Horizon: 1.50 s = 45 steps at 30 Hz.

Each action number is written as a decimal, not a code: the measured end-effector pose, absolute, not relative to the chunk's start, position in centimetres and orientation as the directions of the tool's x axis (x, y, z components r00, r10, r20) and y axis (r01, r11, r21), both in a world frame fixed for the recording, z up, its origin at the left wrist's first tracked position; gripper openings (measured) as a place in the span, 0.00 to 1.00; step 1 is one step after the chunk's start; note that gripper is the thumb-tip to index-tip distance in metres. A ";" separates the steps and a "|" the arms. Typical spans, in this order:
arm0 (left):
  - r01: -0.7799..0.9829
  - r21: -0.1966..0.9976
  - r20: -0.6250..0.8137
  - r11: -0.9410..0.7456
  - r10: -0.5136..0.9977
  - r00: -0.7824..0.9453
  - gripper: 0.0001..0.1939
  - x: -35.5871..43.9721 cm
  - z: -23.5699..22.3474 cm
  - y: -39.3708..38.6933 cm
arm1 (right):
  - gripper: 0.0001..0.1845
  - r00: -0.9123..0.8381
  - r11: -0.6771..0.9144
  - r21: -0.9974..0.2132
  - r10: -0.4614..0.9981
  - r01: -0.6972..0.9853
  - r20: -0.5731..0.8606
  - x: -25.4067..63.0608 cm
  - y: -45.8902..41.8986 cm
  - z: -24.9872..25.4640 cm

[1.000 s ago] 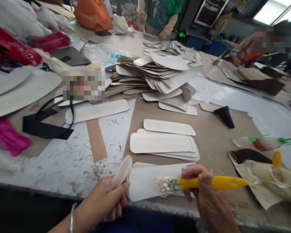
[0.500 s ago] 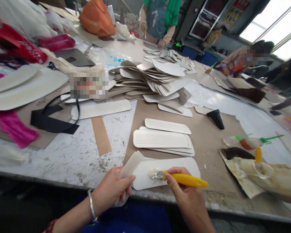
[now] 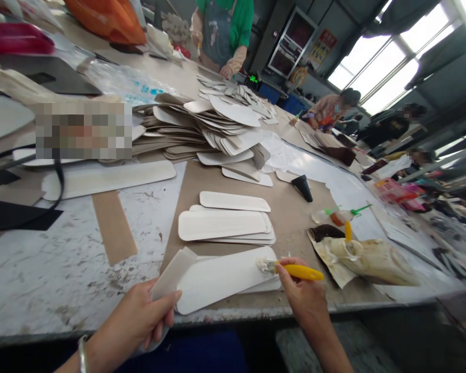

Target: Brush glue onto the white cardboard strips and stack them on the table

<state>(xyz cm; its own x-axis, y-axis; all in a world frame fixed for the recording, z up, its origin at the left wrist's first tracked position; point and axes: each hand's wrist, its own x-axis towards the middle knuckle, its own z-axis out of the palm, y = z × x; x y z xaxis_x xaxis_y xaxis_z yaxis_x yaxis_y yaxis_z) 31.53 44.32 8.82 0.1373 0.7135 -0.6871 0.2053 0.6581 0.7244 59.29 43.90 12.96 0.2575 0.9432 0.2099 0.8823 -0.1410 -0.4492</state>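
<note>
Shifts yellow-handled brush (image 3: pixel 301 272), in closed right grip (image 3: pixel 306 296), to right end of white piece (image 3: pixel 221 277). Pinches pale strip (image 3: pixel 175 271) in left grip (image 3: pixel 145 311), at piece's left end. Includes white stack (image 3: pixel 221 225) just beyond.

We see a workshop, its long worktable (image 3: pixel 73 290) strewn with heaped cut pieces (image 3: pixel 205 124). At upper right, we spot several workers (image 3: pixel 330 111) beneath wide windows (image 3: pixel 388 57).

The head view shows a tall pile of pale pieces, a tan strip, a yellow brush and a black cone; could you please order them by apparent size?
1. Tall pile of pale pieces
2. Tan strip
3. Yellow brush
4. Black cone
</note>
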 end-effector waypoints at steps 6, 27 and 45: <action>0.182 0.747 -0.663 0.639 0.735 0.138 0.24 31.5 7.9 44.0 | 0.19 0.229 -0.098 -0.398 0.927 0.912 0.296 60.7 44.3 14.0; 0.163 0.748 -0.664 0.644 0.720 0.202 0.24 31.1 7.6 43.9 | 0.04 -0.027 0.253 -0.734 0.952 0.631 0.305 50.5 41.5 12.4; 0.083 0.788 -0.608 0.610 0.749 0.263 0.20 29.9 13.9 44.1 | 0.17 0.167 -0.001 -0.876 0.982 0.483 0.091 52.3 43.0 15.7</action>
